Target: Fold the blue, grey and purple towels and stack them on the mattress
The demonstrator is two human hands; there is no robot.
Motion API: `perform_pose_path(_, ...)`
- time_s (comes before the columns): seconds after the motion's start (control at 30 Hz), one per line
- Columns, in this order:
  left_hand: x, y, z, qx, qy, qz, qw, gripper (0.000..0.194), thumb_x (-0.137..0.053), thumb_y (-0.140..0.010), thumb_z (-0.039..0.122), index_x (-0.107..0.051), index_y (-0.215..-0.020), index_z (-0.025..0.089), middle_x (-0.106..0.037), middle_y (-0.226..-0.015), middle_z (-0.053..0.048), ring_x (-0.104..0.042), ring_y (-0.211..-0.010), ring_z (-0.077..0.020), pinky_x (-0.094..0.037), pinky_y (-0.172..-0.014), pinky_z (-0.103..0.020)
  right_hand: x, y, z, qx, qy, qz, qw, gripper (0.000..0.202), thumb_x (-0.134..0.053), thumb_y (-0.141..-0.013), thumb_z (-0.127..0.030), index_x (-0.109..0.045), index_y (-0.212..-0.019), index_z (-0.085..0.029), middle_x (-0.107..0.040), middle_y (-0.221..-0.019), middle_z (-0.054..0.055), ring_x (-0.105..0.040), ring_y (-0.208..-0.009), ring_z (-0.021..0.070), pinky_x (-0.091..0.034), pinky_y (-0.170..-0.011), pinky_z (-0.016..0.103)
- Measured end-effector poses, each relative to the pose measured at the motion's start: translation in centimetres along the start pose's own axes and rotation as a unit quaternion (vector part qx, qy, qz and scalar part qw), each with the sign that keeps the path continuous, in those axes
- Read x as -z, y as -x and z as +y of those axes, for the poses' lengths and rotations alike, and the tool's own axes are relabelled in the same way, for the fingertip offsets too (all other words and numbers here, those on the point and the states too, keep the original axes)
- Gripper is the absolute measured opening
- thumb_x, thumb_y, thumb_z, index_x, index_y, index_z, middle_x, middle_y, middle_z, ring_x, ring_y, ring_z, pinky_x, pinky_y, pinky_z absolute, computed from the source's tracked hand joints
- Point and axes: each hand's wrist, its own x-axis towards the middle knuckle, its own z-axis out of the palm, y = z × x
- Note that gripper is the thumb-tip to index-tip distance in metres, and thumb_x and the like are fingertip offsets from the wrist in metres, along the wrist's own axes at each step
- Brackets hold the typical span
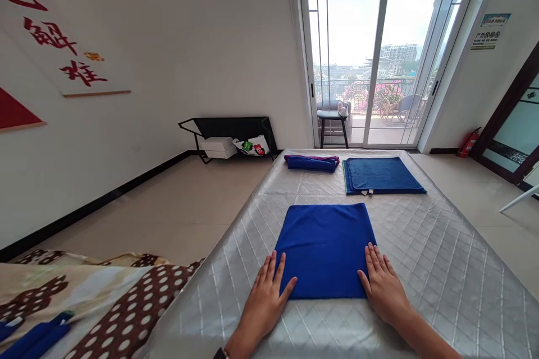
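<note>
A folded blue cloth lies flat in a near square on the silvery quilted cover. My left hand rests with fingers spread on the cloth's left edge, near its front corner. On the opposite edge, my right hand lies flat, its fingertips at the side of the cloth and the thumb over it. Neither hand grips anything. Behind the cloth are a rolled blue and purple cloth and a folded darker blue towel with small white tags.
On the left, a patterned brown and cream blanket carries more rolled blue cloth. A black rack with white boxes stands by the wall. Beyond the bed are glass sliding doors; a fire extinguisher stands right.
</note>
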Motion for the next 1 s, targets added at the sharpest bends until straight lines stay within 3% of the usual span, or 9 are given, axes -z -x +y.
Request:
perform_pose_path(0.13, -0.2, 0.4, 0.0, 0.004, 0.008, 0.003, 1.0, 0.073, -0.033, -0.099, 0.059, -0.024, -0.157, 0.015, -0.026, -0.161, -0.018, -0.027, -0.148, -0.0317, -0.031, -0.118, -0.052, 1.9, -1.5, -0.3, -0.008, 0.013, -0.041, 0.999, 0.072, -0.02, -0.1, -0.055, -0.033, -0.153, -0.008, -0.031, -0.16, 0.015, -0.027, -0.149, 0.0264, -0.02, -0.122, 0.045)
perform_pose_path(0.3, 0.2, 0.0, 0.7, 0.005, 0.018, 0.001, 1.0, 0.073, -0.032, -0.098, 0.059, -0.03, -0.155, 0.013, -0.028, -0.161, -0.018, -0.028, -0.148, -0.0318, -0.031, -0.118, -0.053, 4.2, -6.3, -1.4, -0.031, 0.003, -0.024, 0.999, 0.068, -0.018, -0.101, -0.048, -0.026, -0.156, -0.008, -0.023, -0.163, 0.013, -0.018, -0.151, 0.024, -0.015, -0.122, 0.044)
perform_pose_path(0.4, 0.4, 0.4, 0.2, 0.009, 0.015, -0.006, 1.0, 0.072, -0.032, -0.098, 0.059, -0.032, -0.154, 0.014, -0.029, -0.161, -0.017, -0.03, -0.147, -0.0296, -0.032, -0.118, -0.05, 3.8, -8.3, -1.5, -0.061, -0.003, -0.026, 0.998, 0.068, -0.02, -0.101, -0.044, -0.024, -0.155, -0.004, -0.019, -0.163, 0.015, -0.016, -0.152, 0.0241, -0.015, -0.122, 0.043)
perform_pose_path(0.57, 1.0, 0.2, -0.3, 0.019, -0.005, -0.027, 0.999, 0.076, -0.033, -0.096, 0.063, -0.04, -0.15, 0.01, -0.038, -0.156, -0.018, -0.037, -0.144, -0.0323, -0.037, -0.115, -0.05, 2.4, -8.5, -1.1, -0.068, -0.018, -0.016, 0.997, 0.07, -0.021, -0.1, -0.045, -0.023, -0.155, -0.002, -0.019, -0.163, 0.015, -0.014, -0.152, 0.0225, -0.014, -0.123, 0.042)
perform_pose_path(0.67, 2.0, -2.3, 2.7, -0.013, -0.01, -0.003, 1.0, 0.069, -0.031, -0.099, 0.058, -0.041, -0.15, 0.011, -0.04, -0.155, -0.018, -0.037, -0.144, -0.0317, -0.038, -0.115, -0.05, 2.2, -8.3, -1.1, -0.073, -0.021, -0.017, 0.997, 0.071, -0.021, -0.1, -0.046, -0.023, -0.155, -0.001, -0.018, -0.164, 0.015, -0.013, -0.152, 0.023, -0.014, -0.123, 0.041)
perform_pose_path(0.77, 2.3, -6.5, 8.8, -0.132, 0.012, 0.008, 0.991, 0.059, -0.028, -0.103, 0.048, -0.04, -0.15, 0.015, -0.041, -0.155, -0.014, -0.036, -0.144, -0.0274, -0.036, -0.116, -0.048, 1.9, -8.4, -1.0, -0.073, -0.018, -0.012, 0.997, 0.071, -0.021, -0.1, -0.045, -0.023, -0.154, 0.0, -0.019, -0.163, 0.016, -0.014, -0.152, 0.0239, -0.015, -0.123, 0.042)
perform_pose_path(0.9, 0.9, -11.8, 16.3, -0.24, 0.037, -0.019, 0.97, 0.053, -0.026, -0.105, 0.042, -0.042, -0.149, 0.016, -0.043, -0.154, -0.014, -0.036, -0.145, -0.0245, -0.035, -0.117, -0.045, 1.6, -8.4, -0.8, -0.057, -0.006, -0.002, 0.998, 0.064, -0.023, -0.098, -0.033, -0.026, -0.155, -0.003, -0.02, -0.163, 0.015, -0.016, -0.152, 0.0237, -0.017, -0.122, 0.043)
perform_pose_path(1.0, -0.9, -13.7, 17.7, -0.249, 0.047, -0.027, 0.967, 0.053, -0.024, -0.105, 0.04, -0.04, -0.15, 0.017, -0.044, -0.154, -0.013, -0.035, -0.145, -0.024, -0.034, -0.117, -0.045, 1.7, -8.3, -0.9, -0.06, 0.007, -0.016, 0.998, 0.063, -0.024, -0.095, -0.022, -0.028, -0.155, -0.004, -0.021, -0.163, 0.012, -0.015, -0.152, 0.0218, -0.016, -0.122, 0.04)
